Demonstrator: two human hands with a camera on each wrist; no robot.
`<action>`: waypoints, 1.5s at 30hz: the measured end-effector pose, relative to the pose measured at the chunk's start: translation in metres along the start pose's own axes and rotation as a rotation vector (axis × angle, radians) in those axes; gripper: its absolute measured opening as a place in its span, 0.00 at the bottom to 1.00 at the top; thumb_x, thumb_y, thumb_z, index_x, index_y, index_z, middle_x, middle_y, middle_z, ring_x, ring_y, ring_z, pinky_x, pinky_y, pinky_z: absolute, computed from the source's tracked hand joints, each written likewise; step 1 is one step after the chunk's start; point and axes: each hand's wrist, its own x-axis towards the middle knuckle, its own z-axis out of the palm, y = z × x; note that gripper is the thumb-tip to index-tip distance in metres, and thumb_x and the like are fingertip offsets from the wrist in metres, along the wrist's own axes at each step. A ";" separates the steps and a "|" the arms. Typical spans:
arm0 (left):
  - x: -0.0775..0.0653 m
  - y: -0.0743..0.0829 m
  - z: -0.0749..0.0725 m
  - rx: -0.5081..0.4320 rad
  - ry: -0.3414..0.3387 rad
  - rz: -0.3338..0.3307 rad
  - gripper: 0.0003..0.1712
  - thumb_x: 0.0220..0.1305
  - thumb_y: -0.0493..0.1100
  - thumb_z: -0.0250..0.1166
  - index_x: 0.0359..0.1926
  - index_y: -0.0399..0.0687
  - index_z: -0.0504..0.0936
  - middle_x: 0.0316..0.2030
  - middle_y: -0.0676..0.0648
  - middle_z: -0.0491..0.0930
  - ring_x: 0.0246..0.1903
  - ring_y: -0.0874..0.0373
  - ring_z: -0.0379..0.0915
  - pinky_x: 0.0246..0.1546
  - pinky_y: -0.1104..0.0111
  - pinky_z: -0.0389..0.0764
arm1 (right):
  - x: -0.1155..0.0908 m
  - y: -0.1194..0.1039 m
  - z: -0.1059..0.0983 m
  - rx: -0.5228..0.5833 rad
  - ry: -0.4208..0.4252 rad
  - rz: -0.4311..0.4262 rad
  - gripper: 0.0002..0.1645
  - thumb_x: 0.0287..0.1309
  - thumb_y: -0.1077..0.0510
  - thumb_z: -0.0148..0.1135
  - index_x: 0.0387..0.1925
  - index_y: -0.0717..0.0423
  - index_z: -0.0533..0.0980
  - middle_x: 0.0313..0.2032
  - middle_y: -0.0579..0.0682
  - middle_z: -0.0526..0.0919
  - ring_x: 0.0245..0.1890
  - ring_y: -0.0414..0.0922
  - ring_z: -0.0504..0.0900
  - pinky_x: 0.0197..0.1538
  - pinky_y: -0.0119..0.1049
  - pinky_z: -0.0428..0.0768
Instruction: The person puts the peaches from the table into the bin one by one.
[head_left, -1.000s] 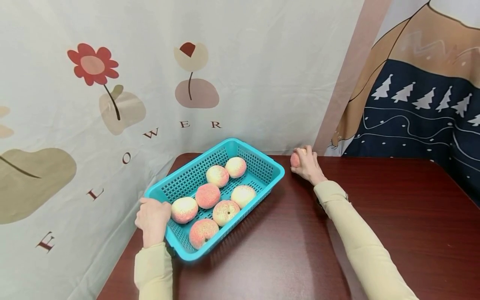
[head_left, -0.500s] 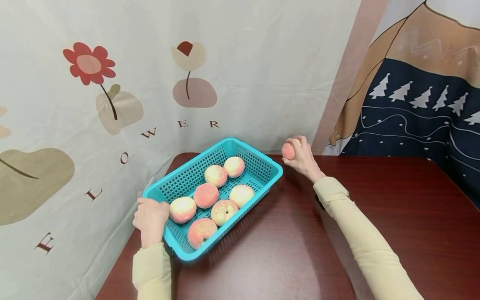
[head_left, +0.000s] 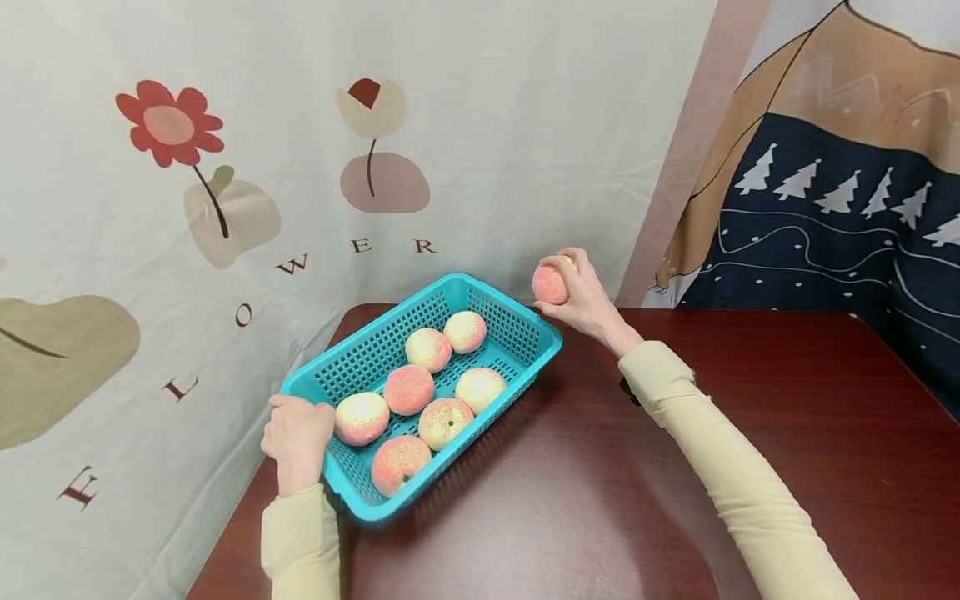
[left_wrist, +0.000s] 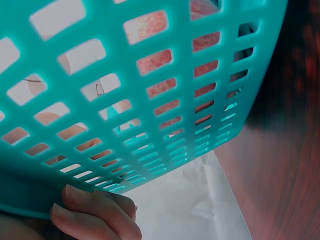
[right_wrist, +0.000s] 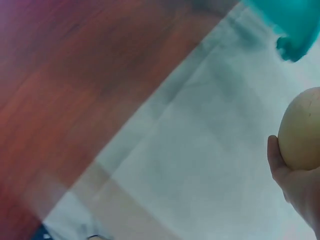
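Note:
A turquoise perforated plastic basket (head_left: 517,333) stands slanted on the table with several pink-and-cream peaches in it, one of them a redder peach (head_left: 408,389) near the middle. My left hand (head_left: 298,437) grips the basket's left end; in the left wrist view its curled fingers (left_wrist: 95,212) hook under the rim. Beyond the basket's far right corner, my right hand (head_left: 581,296) holds another peach (head_left: 550,284) up in the air, thumb below and fingers over the top. The right wrist view shows this peach's pale side (right_wrist: 304,132) resting against a finger.
Dark red wooden table (head_left: 787,417) stretches to the right and front. A pale printed cloth (head_left: 495,125) with flowers and letters hangs right behind the table's back edge. At the right hangs a navy cloth part (head_left: 810,225) with white trees.
My right hand has lifted the peach from the table's back edge and carried it up and left toward the basket. My left hand keeps its grip on the basket.

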 end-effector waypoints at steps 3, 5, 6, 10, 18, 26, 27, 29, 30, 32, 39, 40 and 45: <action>0.000 0.000 0.001 -0.006 0.004 0.007 0.28 0.59 0.44 0.44 0.50 0.22 0.57 0.35 0.26 0.70 0.37 0.30 0.71 0.32 0.47 0.72 | 0.002 -0.011 0.001 0.012 -0.045 -0.062 0.36 0.47 0.53 0.72 0.58 0.52 0.67 0.61 0.60 0.60 0.57 0.56 0.67 0.54 0.53 0.75; 0.000 0.001 0.001 -0.005 0.001 0.006 0.28 0.59 0.44 0.44 0.50 0.21 0.57 0.34 0.26 0.69 0.36 0.30 0.71 0.32 0.47 0.72 | 0.003 -0.017 0.004 0.024 -0.083 -0.099 0.36 0.48 0.53 0.72 0.58 0.53 0.67 0.61 0.60 0.60 0.56 0.55 0.68 0.52 0.52 0.77; 0.000 0.001 0.001 -0.005 -0.001 0.004 0.28 0.59 0.44 0.44 0.50 0.22 0.57 0.35 0.26 0.69 0.37 0.30 0.71 0.32 0.47 0.72 | 0.003 -0.020 0.005 0.031 -0.103 -0.114 0.36 0.48 0.53 0.72 0.58 0.53 0.68 0.61 0.60 0.60 0.55 0.55 0.68 0.51 0.51 0.77; 0.000 0.001 0.000 -0.004 -0.005 -0.003 0.27 0.59 0.44 0.45 0.49 0.22 0.57 0.35 0.26 0.69 0.37 0.30 0.70 0.32 0.47 0.72 | 0.003 -0.030 0.012 0.046 -0.178 -0.160 0.35 0.47 0.54 0.72 0.57 0.53 0.68 0.60 0.60 0.61 0.52 0.54 0.70 0.48 0.49 0.79; -0.001 0.000 -0.003 -0.010 -0.023 -0.013 0.28 0.59 0.44 0.44 0.51 0.22 0.56 0.36 0.26 0.69 0.36 0.32 0.70 0.30 0.49 0.70 | 0.001 -0.045 0.026 -0.019 -0.339 -0.230 0.33 0.48 0.54 0.72 0.56 0.53 0.70 0.60 0.60 0.62 0.53 0.55 0.70 0.53 0.49 0.75; -0.001 0.001 -0.002 -0.007 -0.022 -0.020 0.28 0.59 0.44 0.45 0.52 0.22 0.56 0.37 0.26 0.69 0.38 0.31 0.69 0.34 0.47 0.71 | 0.000 -0.049 0.034 -0.109 -0.464 -0.253 0.33 0.46 0.54 0.73 0.56 0.52 0.70 0.59 0.57 0.64 0.53 0.54 0.69 0.55 0.49 0.71; -0.001 0.001 -0.002 -0.008 -0.021 -0.020 0.28 0.59 0.44 0.45 0.52 0.22 0.56 0.37 0.26 0.69 0.38 0.31 0.69 0.35 0.47 0.71 | -0.001 -0.049 0.035 -0.116 -0.473 -0.252 0.34 0.46 0.54 0.73 0.56 0.52 0.70 0.58 0.57 0.64 0.53 0.54 0.69 0.56 0.49 0.71; 0.000 0.001 -0.001 -0.009 -0.021 -0.019 0.28 0.59 0.44 0.45 0.52 0.22 0.56 0.37 0.26 0.69 0.38 0.31 0.69 0.35 0.47 0.72 | -0.002 -0.050 0.036 -0.130 -0.494 -0.241 0.34 0.46 0.54 0.73 0.56 0.51 0.70 0.58 0.57 0.64 0.53 0.54 0.69 0.55 0.48 0.72; 0.000 0.000 -0.001 -0.008 -0.021 -0.018 0.28 0.59 0.44 0.45 0.52 0.22 0.56 0.38 0.25 0.69 0.38 0.31 0.69 0.35 0.47 0.72 | -0.003 -0.051 0.036 -0.133 -0.505 -0.234 0.34 0.46 0.55 0.73 0.56 0.51 0.70 0.58 0.57 0.64 0.53 0.54 0.69 0.55 0.48 0.72; 0.000 0.000 -0.001 -0.008 -0.023 -0.014 0.29 0.59 0.44 0.45 0.52 0.22 0.56 0.38 0.25 0.69 0.38 0.31 0.69 0.35 0.46 0.72 | -0.004 -0.051 0.037 -0.144 -0.527 -0.225 0.34 0.47 0.56 0.73 0.57 0.51 0.70 0.59 0.57 0.64 0.53 0.55 0.68 0.55 0.48 0.72; -0.001 0.000 -0.001 -0.012 -0.018 0.005 0.31 0.60 0.45 0.44 0.54 0.20 0.55 0.39 0.23 0.70 0.41 0.28 0.70 0.35 0.45 0.72 | -0.005 -0.051 0.045 -0.224 -0.593 -0.223 0.34 0.46 0.57 0.73 0.57 0.51 0.71 0.58 0.58 0.66 0.55 0.54 0.69 0.57 0.49 0.72; -0.001 0.000 -0.001 -0.012 -0.014 0.007 0.31 0.60 0.44 0.44 0.54 0.19 0.55 0.39 0.23 0.70 0.41 0.27 0.70 0.35 0.45 0.72 | -0.005 -0.051 0.046 -0.227 -0.599 -0.222 0.35 0.46 0.58 0.73 0.57 0.52 0.71 0.58 0.58 0.66 0.54 0.55 0.70 0.56 0.49 0.73; -0.003 0.000 -0.002 -0.011 -0.004 0.011 0.29 0.61 0.44 0.44 0.52 0.20 0.57 0.38 0.23 0.70 0.42 0.26 0.70 0.35 0.44 0.72 | -0.003 -0.055 0.049 -0.269 -0.628 -0.215 0.35 0.45 0.59 0.72 0.59 0.52 0.71 0.57 0.59 0.67 0.51 0.56 0.72 0.54 0.48 0.74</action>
